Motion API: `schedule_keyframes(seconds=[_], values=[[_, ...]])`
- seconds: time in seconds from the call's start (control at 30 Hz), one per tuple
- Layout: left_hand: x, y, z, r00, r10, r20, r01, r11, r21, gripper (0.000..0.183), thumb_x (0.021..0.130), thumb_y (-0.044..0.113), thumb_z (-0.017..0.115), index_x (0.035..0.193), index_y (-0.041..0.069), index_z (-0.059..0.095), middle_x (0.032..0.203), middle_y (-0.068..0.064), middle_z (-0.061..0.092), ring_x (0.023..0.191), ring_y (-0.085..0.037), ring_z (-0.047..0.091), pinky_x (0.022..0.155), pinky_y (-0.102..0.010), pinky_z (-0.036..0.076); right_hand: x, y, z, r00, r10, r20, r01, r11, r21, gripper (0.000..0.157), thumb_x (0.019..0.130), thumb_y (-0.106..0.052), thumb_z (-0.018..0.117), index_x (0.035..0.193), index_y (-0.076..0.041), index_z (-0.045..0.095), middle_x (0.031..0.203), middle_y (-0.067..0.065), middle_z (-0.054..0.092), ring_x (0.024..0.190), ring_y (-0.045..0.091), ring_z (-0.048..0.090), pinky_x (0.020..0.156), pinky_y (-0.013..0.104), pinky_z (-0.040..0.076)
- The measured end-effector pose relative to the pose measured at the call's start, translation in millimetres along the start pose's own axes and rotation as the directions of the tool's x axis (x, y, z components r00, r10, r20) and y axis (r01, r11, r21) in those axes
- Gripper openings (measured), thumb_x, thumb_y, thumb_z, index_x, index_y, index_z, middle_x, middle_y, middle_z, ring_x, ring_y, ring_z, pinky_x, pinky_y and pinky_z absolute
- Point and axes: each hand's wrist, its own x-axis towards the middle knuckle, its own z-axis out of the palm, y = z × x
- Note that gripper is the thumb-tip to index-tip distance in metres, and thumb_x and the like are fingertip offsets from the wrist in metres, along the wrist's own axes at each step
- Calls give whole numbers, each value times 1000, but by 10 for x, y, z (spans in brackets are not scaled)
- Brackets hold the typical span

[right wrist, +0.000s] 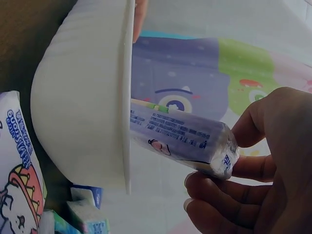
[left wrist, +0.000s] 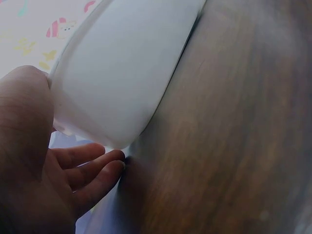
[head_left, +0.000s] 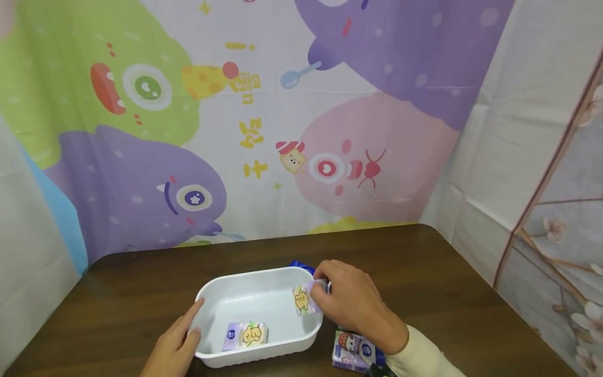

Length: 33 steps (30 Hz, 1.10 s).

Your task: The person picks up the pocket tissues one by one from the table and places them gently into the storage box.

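A white plastic basin (head_left: 259, 353) stands on the table, with a purple tissue pack (head_left: 246, 335) printed with a yellow bear inside it. My left hand (head_left: 176, 340) holds the basin's left rim; in the left wrist view its other fingers (left wrist: 95, 183) lie loosely along the outer wall. Over the basin's right side, my right hand (head_left: 350, 296) pinches the end of a second tissue pack (head_left: 303, 299). In the right wrist view this tissue pack (right wrist: 180, 139) tilts past the rim, its far end hidden behind the basin wall.
A purple tissue pack (head_left: 350, 350) with a cartoon figure lies right of the basin, below my right forearm. Something blue (head_left: 301, 266) shows behind the basin's far right corner. Small packs (right wrist: 87, 212) appear beside the basin. A cartoon-printed curtain (head_left: 264, 209) hangs behind the dark wooden table (head_left: 155, 272).
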Motion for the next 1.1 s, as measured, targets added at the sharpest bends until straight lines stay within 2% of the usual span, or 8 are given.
schedule_keyframes(seconds=[0.17, 0.23, 0.4, 0.43, 0.7, 0.83, 0.9, 1.1], values=[[-30, 16, -5, 999, -24, 27, 25, 1000, -17, 52, 98, 8, 51, 149, 8, 48, 140, -26, 54, 125, -41, 53, 100, -59, 41, -31, -15, 20, 1000, 0, 6, 0, 1000, 11, 4, 83, -25, 69, 83, -26, 66, 75, -19, 51, 62, 3, 48, 54, 22, 41], [-40, 20, -2, 999, -23, 25, 24, 1000, -5, 52, 97, 8, 52, 149, 8, 49, 140, -25, 55, 125, -39, 53, 101, -55, 42, -47, -14, 26, 1000, 5, 10, -5, 1000, 13, 4, 83, -25, 70, 83, -26, 66, 75, -19, 51, 62, 3, 47, 54, 22, 41], [-49, 5, 28, 1000, 22, -10, -22, 1000, 2, 52, 95, 6, 54, 148, 8, 51, 136, -24, 58, 122, -37, 56, 97, -53, 45, -64, -5, 36, 1000, -13, 8, 13, 1000, 18, 4, 83, -25, 70, 85, -25, 67, 77, -19, 52, 64, 3, 48, 56, 22, 42], [-44, 8, 29, 1000, 19, -10, -19, 1000, 1, 53, 96, 6, 53, 148, 9, 50, 136, -23, 58, 122, -37, 56, 97, -56, 44, -61, -7, 36, 1000, -20, 9, 20, 1000, 21, 4, 83, -24, 70, 86, -25, 67, 79, -19, 53, 64, 3, 48, 57, 22, 42], [-23, 14, 15, 999, 21, -27, -21, 1000, 0, 51, 97, 8, 52, 149, 11, 50, 134, -21, 60, 120, -34, 57, 96, -54, 45, -38, -28, 50, 998, -63, 29, 60, 995, 77, 7, 85, -24, 70, 92, -22, 69, 85, -16, 58, 68, 4, 50, 59, 21, 44], [-16, 18, 2, 999, 29, -30, -29, 1000, 3, 51, 98, 9, 52, 148, 11, 51, 136, -21, 59, 122, -34, 56, 97, -39, 45, -31, -40, 60, 996, -76, 41, 72, 994, 84, 9, 86, -24, 71, 93, -19, 69, 89, -13, 61, 72, 6, 53, 63, 22, 47], [-18, 17, -1, 999, 26, -29, -26, 1000, 2, 51, 98, 9, 52, 148, 11, 51, 137, -21, 58, 123, -35, 55, 97, -35, 44, -31, -47, 71, 995, -84, 53, 80, 993, 85, 10, 87, -25, 71, 94, -18, 69, 90, -11, 62, 74, 7, 54, 65, 23, 49], [-11, 22, -2, 1000, 15, -16, -15, 1000, 10, 51, 98, 10, 52, 149, 12, 50, 138, -21, 57, 124, -35, 54, 98, -44, 44, -42, -56, 104, 992, -97, 80, 89, 992, 92, 11, 88, -23, 70, 96, -15, 70, 92, -7, 65, 77, 7, 56, 69, 24, 51]])
